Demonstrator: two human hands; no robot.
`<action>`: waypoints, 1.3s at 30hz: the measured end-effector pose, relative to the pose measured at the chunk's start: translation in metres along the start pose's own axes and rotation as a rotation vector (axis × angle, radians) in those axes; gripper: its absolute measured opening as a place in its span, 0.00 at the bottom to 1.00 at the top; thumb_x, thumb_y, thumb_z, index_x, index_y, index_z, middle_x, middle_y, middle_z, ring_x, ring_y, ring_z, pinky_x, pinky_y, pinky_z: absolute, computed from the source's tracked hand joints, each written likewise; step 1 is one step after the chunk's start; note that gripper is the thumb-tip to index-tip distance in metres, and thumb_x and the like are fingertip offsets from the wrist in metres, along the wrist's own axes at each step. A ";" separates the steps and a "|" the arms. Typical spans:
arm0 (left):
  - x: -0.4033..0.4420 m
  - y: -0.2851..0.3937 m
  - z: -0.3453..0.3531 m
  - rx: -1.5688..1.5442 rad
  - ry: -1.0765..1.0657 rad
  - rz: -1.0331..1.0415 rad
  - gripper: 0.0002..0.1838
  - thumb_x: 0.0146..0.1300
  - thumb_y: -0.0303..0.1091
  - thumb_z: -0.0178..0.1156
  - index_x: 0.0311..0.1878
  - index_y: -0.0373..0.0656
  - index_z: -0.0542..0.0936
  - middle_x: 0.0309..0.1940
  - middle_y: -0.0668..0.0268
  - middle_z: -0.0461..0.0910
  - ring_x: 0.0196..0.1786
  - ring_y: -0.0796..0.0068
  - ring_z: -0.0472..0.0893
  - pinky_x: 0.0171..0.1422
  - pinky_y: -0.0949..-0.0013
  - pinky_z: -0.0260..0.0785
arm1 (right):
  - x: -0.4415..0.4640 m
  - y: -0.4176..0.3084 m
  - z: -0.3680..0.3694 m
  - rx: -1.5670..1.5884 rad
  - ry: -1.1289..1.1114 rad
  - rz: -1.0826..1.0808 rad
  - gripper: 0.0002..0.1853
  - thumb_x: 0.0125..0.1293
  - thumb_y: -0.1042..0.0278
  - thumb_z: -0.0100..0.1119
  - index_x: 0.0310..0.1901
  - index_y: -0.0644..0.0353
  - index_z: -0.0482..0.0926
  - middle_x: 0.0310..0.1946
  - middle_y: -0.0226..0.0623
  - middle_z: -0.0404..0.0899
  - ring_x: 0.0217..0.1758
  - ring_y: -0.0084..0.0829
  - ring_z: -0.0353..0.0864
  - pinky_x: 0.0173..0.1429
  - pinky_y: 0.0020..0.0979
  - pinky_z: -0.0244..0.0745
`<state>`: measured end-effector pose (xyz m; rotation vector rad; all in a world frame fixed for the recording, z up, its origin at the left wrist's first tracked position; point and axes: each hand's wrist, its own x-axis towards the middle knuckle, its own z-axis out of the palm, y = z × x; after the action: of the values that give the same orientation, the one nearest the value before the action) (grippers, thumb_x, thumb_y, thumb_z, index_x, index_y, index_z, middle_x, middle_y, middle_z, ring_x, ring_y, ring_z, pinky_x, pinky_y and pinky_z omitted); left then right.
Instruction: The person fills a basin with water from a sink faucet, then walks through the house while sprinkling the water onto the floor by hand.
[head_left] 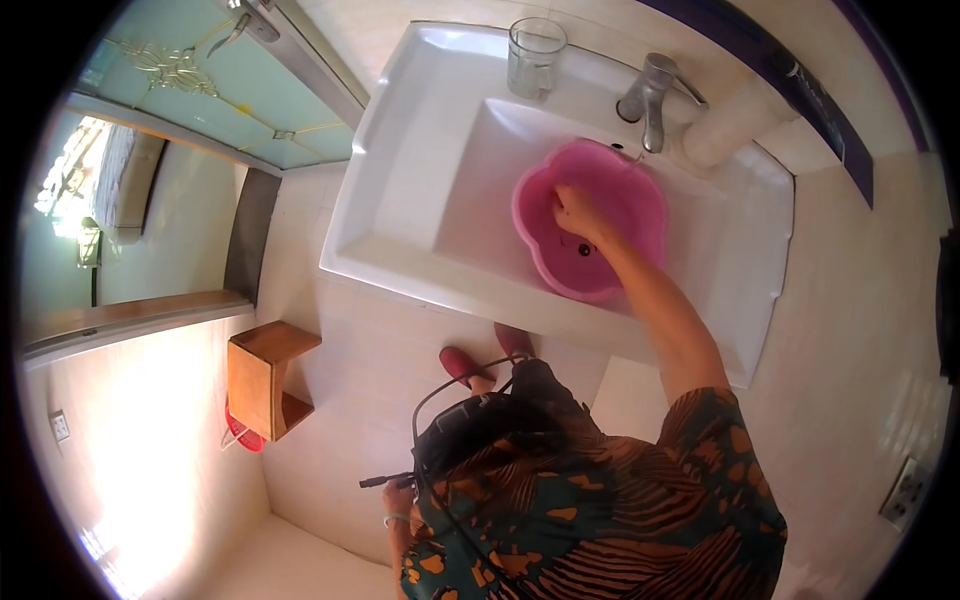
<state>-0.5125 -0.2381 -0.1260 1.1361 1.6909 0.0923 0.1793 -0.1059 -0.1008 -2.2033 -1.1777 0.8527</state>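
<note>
A pink scalloped basin point(640, 200) sits in the white sink point(400, 215), below the metal faucet point(655, 95). My right hand point(577, 212) is inside the basin with its fingers curled together; what they hold, if anything, is hidden. Near the hand, a small dark round spot shows on the basin's bottom. Low on the left side, my left hand point(398, 496) is closed at the black cable end point(384, 481), beside a black bag-like item point(480, 430) at my waist.
A clear glass point(536, 60) stands on the sink's back rim. On the floor at the left are a wooden stool point(256, 385) lying on its side and a red item point(243, 432) behind it. A glass-panelled door point(200, 80) is at the upper left.
</note>
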 end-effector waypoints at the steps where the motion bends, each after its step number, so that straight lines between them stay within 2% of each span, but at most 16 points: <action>1: -0.003 0.010 0.000 0.005 -0.003 0.004 0.10 0.48 0.28 0.57 0.34 0.34 0.79 0.23 0.58 0.79 0.24 0.71 0.80 0.27 0.70 0.73 | 0.000 -0.015 -0.009 -0.107 0.011 -0.160 0.11 0.55 0.71 0.50 0.39 0.63 0.74 0.34 0.51 0.77 0.40 0.47 0.76 0.44 0.41 0.70; 6: -0.015 0.056 0.002 0.288 -0.018 0.057 0.14 0.49 0.27 0.56 0.41 0.35 0.79 0.24 0.58 0.80 0.25 0.73 0.80 0.27 0.72 0.73 | 0.001 -0.010 -0.001 -0.003 0.085 -0.228 0.11 0.55 0.73 0.49 0.40 0.63 0.74 0.36 0.54 0.76 0.42 0.50 0.76 0.46 0.42 0.70; 9: -0.023 0.081 0.006 0.220 -0.010 -0.021 0.14 0.49 0.28 0.57 0.41 0.36 0.80 0.24 0.59 0.81 0.26 0.72 0.81 0.30 0.70 0.73 | 0.008 0.043 0.019 0.112 0.454 -0.131 0.10 0.56 0.73 0.47 0.37 0.66 0.73 0.32 0.55 0.75 0.39 0.51 0.75 0.45 0.40 0.69; 11: -0.014 0.052 0.003 0.195 -0.025 0.019 0.14 0.49 0.30 0.57 0.40 0.37 0.81 0.25 0.59 0.81 0.28 0.70 0.81 0.32 0.69 0.73 | -0.004 0.038 0.006 -0.303 0.178 0.137 0.11 0.55 0.71 0.48 0.39 0.66 0.73 0.34 0.56 0.75 0.40 0.51 0.75 0.45 0.41 0.69; 14: 0.001 0.007 -0.004 0.267 -0.056 0.103 0.13 0.49 0.33 0.59 0.37 0.38 0.81 0.25 0.59 0.82 0.30 0.69 0.82 0.35 0.68 0.73 | -0.010 -0.014 -0.024 -0.234 -0.263 -0.059 0.13 0.52 0.71 0.52 0.39 0.68 0.73 0.37 0.57 0.74 0.42 0.50 0.74 0.45 0.42 0.69; 15: -0.005 0.009 -0.003 0.446 -0.024 0.089 0.13 0.50 0.35 0.59 0.37 0.39 0.82 0.26 0.59 0.82 0.31 0.68 0.82 0.37 0.68 0.73 | -0.004 -0.002 -0.020 -0.233 -0.264 -0.053 0.13 0.52 0.71 0.52 0.39 0.68 0.73 0.37 0.57 0.74 0.42 0.50 0.74 0.45 0.42 0.69; 17: -0.006 0.016 0.000 0.442 0.020 0.090 0.13 0.50 0.36 0.60 0.38 0.39 0.82 0.26 0.59 0.82 0.31 0.68 0.82 0.37 0.68 0.73 | 0.016 0.019 -0.013 -0.059 0.375 0.132 0.14 0.49 0.72 0.54 0.38 0.69 0.73 0.39 0.57 0.73 0.43 0.51 0.73 0.46 0.43 0.69; 21: -0.009 0.040 0.007 0.370 0.076 0.009 0.14 0.51 0.36 0.60 0.38 0.39 0.81 0.27 0.58 0.82 0.31 0.68 0.82 0.36 0.68 0.73 | 0.002 0.017 -0.014 -0.342 0.265 0.108 0.15 0.49 0.72 0.54 0.39 0.69 0.71 0.37 0.56 0.73 0.43 0.53 0.73 0.48 0.43 0.68; 23: -0.008 0.036 0.010 0.249 0.074 0.030 0.14 0.50 0.36 0.60 0.38 0.39 0.82 0.27 0.57 0.82 0.31 0.69 0.82 0.36 0.68 0.73 | -0.006 0.009 0.001 -0.484 -0.177 -0.412 0.18 0.48 0.72 0.56 0.42 0.68 0.73 0.43 0.56 0.72 0.48 0.51 0.71 0.51 0.42 0.67; 28: -0.007 0.039 0.005 0.450 -0.012 0.050 0.13 0.50 0.36 0.61 0.36 0.37 0.82 0.27 0.57 0.82 0.32 0.67 0.82 0.36 0.67 0.73 | -0.014 0.020 0.011 -0.204 0.206 -0.100 0.18 0.50 0.73 0.55 0.45 0.66 0.72 0.48 0.54 0.68 0.51 0.50 0.69 0.55 0.41 0.65; 30: 0.021 -0.035 -0.011 0.050 -0.049 0.046 0.13 0.49 0.36 0.61 0.35 0.35 0.81 0.27 0.57 0.82 0.32 0.66 0.82 0.37 0.66 0.72 | -0.024 0.021 0.010 -0.306 0.292 0.067 0.18 0.51 0.75 0.54 0.46 0.65 0.71 0.52 0.54 0.64 0.54 0.50 0.66 0.55 0.42 0.64; 32: 0.022 -0.026 -0.010 0.129 -0.033 0.044 0.13 0.49 0.35 0.61 0.35 0.35 0.81 0.27 0.57 0.82 0.32 0.66 0.82 0.38 0.66 0.72 | -0.046 0.011 0.009 -0.612 0.072 -0.443 0.15 0.52 0.72 0.52 0.44 0.64 0.75 0.45 0.52 0.71 0.49 0.52 0.69 0.55 0.42 0.64; 33: 0.020 -0.020 -0.006 0.204 -0.018 0.041 0.13 0.50 0.35 0.61 0.35 0.35 0.81 0.27 0.57 0.82 0.33 0.66 0.82 0.38 0.66 0.72 | -0.044 0.016 0.006 -0.613 0.070 -0.440 0.15 0.52 0.72 0.52 0.44 0.64 0.75 0.45 0.52 0.71 0.49 0.52 0.69 0.55 0.42 0.64; 36: 0.011 0.001 -0.001 0.435 0.030 0.033 0.12 0.50 0.35 0.60 0.34 0.35 0.81 0.27 0.57 0.82 0.33 0.65 0.82 0.39 0.66 0.72 | -0.041 0.038 -0.004 0.025 -0.164 -0.442 0.15 0.55 0.71 0.49 0.44 0.64 0.75 0.46 0.51 0.71 0.50 0.53 0.69 0.55 0.41 0.64; 38: 0.010 0.012 0.003 0.386 0.023 0.080 0.12 0.50 0.33 0.60 0.35 0.35 0.81 0.28 0.57 0.82 0.33 0.67 0.82 0.39 0.67 0.72 | -0.039 0.048 -0.017 -0.376 0.158 0.016 0.17 0.55 0.69 0.52 0.47 0.65 0.71 0.45 0.52 0.70 0.50 0.50 0.68 0.54 0.42 0.64; 39: 0.008 0.019 0.004 0.342 0.018 0.122 0.12 0.50 0.32 0.59 0.36 0.35 0.81 0.28 0.58 0.82 0.33 0.69 0.82 0.39 0.68 0.72 | -0.044 0.044 -0.014 -0.376 0.162 0.017 0.17 0.55 0.69 0.52 0.47 0.65 0.71 0.45 0.52 0.70 0.50 0.50 0.68 0.54 0.42 0.64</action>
<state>-0.4976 -0.2237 -0.1231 1.4951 1.6933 -0.1153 0.1942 -0.1672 -0.1077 -2.5263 -1.3251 0.4744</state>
